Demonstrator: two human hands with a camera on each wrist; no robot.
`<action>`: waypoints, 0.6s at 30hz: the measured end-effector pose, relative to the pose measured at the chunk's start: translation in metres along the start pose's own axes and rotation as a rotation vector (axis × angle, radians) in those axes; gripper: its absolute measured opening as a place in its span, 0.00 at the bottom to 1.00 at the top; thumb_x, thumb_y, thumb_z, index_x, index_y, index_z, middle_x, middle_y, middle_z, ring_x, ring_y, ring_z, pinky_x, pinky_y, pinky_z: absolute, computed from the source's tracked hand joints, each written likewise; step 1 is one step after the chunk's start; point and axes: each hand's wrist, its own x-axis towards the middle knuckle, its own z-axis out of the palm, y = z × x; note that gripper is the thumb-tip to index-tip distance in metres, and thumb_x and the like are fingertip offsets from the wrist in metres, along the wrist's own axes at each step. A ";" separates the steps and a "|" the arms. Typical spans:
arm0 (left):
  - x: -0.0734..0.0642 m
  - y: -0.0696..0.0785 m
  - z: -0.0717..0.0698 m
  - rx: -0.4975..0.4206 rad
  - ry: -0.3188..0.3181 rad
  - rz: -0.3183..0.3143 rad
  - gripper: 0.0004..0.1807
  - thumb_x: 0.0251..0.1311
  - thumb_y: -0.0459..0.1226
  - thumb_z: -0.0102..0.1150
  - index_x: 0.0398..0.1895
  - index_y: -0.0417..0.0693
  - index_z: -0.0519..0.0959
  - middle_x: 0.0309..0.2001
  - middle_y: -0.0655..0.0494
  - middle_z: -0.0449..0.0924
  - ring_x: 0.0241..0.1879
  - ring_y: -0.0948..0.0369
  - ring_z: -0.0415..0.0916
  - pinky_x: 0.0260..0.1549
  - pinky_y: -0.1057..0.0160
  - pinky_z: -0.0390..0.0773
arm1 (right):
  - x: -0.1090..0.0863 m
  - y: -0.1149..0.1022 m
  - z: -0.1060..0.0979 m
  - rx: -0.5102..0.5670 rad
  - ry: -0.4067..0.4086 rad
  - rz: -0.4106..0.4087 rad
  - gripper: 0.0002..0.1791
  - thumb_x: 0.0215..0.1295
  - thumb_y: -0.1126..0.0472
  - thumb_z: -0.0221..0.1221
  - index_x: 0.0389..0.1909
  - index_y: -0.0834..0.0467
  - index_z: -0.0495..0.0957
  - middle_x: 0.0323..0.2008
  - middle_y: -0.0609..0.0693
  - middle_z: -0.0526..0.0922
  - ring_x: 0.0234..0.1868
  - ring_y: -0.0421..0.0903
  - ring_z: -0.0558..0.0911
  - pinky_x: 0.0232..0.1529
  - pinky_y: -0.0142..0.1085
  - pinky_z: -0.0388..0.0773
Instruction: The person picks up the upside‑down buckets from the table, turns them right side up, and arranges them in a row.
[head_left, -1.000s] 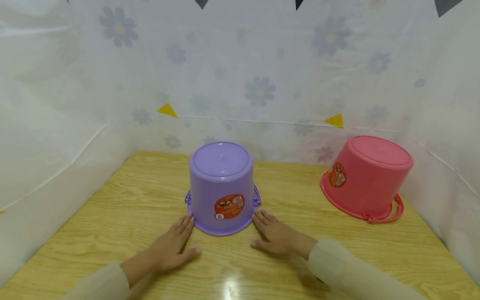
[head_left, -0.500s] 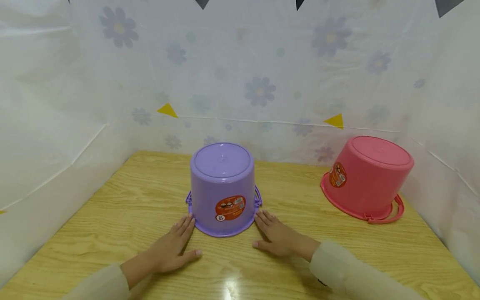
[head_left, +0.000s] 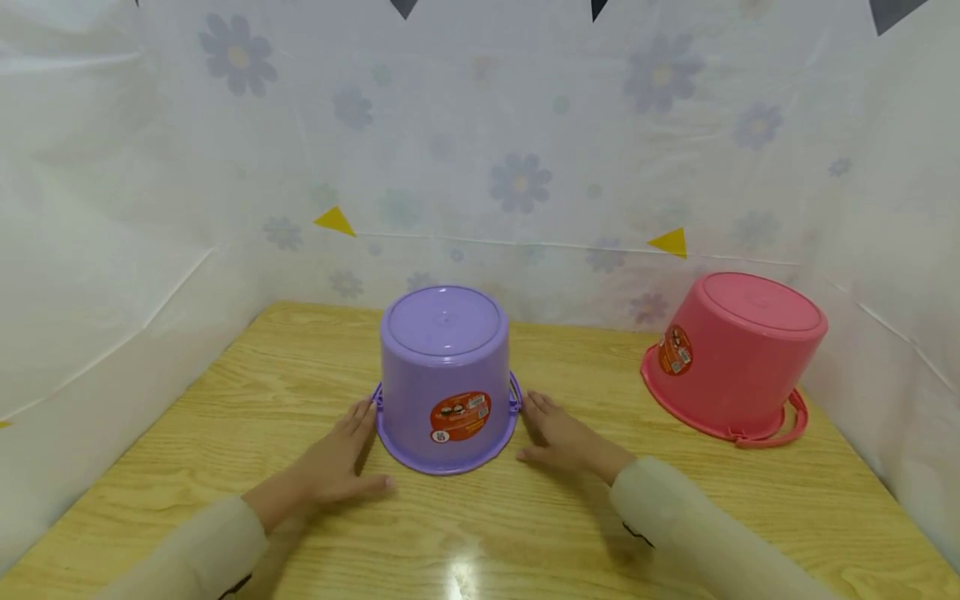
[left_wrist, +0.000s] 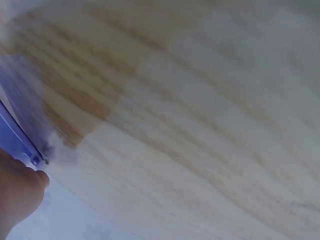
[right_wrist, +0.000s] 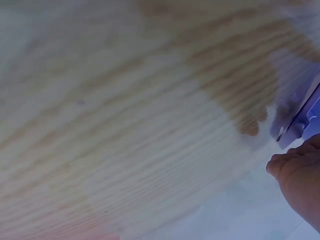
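Observation:
A purple bucket (head_left: 420,392) stands upside down mid-table, an oval orange label on its front and handle parts showing at both sides of its rim. My left hand (head_left: 333,458) is at its left side with straight fingers, the fingertips right by the handle joint and the thumb spread toward the front. On the opposite side my right hand (head_left: 568,437) mirrors it, fingertips close to the right handle joint. In the left wrist view the hand (left_wrist: 20,192) shows at the edge next to the purple rim; the right wrist view shows the other hand (right_wrist: 300,175) likewise.
A pink bucket (head_left: 750,358), also upside down, sits at the right of the wooden table (head_left: 247,417), its handle (head_left: 787,429) lying toward the front. White sheeting with flowers (head_left: 521,183) encloses the back and sides.
Both hands have slid away from me along the purple bucket's sides, from its front rim to the handle joints. The bucket shifted very slightly right and nearer earlier; the pink bucket stays put.

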 end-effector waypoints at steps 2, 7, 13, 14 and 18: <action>0.005 -0.004 -0.001 -0.039 -0.007 -0.016 0.62 0.44 0.63 0.61 0.68 0.25 0.47 0.69 0.26 0.44 0.68 0.34 0.45 0.63 0.39 0.57 | 0.004 0.002 0.000 0.015 -0.004 0.014 0.47 0.60 0.51 0.60 0.66 0.77 0.48 0.67 0.76 0.49 0.69 0.71 0.50 0.69 0.58 0.50; 0.017 -0.014 0.001 -0.151 -0.038 -0.043 0.67 0.41 0.60 0.66 0.69 0.26 0.40 0.69 0.25 0.39 0.69 0.33 0.40 0.65 0.37 0.51 | 0.015 0.006 -0.002 0.066 -0.012 0.050 0.49 0.58 0.52 0.62 0.66 0.77 0.47 0.66 0.77 0.49 0.68 0.71 0.51 0.69 0.58 0.49; 0.031 -0.021 0.003 -0.256 -0.024 -0.026 0.69 0.37 0.58 0.71 0.71 0.30 0.39 0.69 0.26 0.38 0.69 0.33 0.38 0.65 0.36 0.47 | 0.024 0.006 -0.003 0.140 -0.004 0.048 0.51 0.53 0.54 0.66 0.67 0.75 0.48 0.67 0.72 0.54 0.69 0.67 0.54 0.69 0.57 0.50; 0.034 -0.022 0.003 -0.272 -0.023 -0.017 0.69 0.36 0.57 0.72 0.71 0.31 0.39 0.70 0.26 0.39 0.69 0.33 0.39 0.65 0.36 0.47 | 0.026 0.006 -0.003 0.147 -0.003 0.052 0.51 0.53 0.54 0.67 0.68 0.74 0.48 0.67 0.71 0.54 0.69 0.66 0.54 0.70 0.56 0.50; 0.040 -0.025 0.003 -0.303 -0.010 0.032 0.70 0.32 0.53 0.76 0.69 0.27 0.41 0.68 0.26 0.45 0.68 0.34 0.45 0.65 0.37 0.49 | 0.030 0.005 -0.002 0.175 -0.008 0.053 0.53 0.51 0.54 0.68 0.69 0.71 0.47 0.69 0.68 0.54 0.70 0.64 0.53 0.70 0.54 0.49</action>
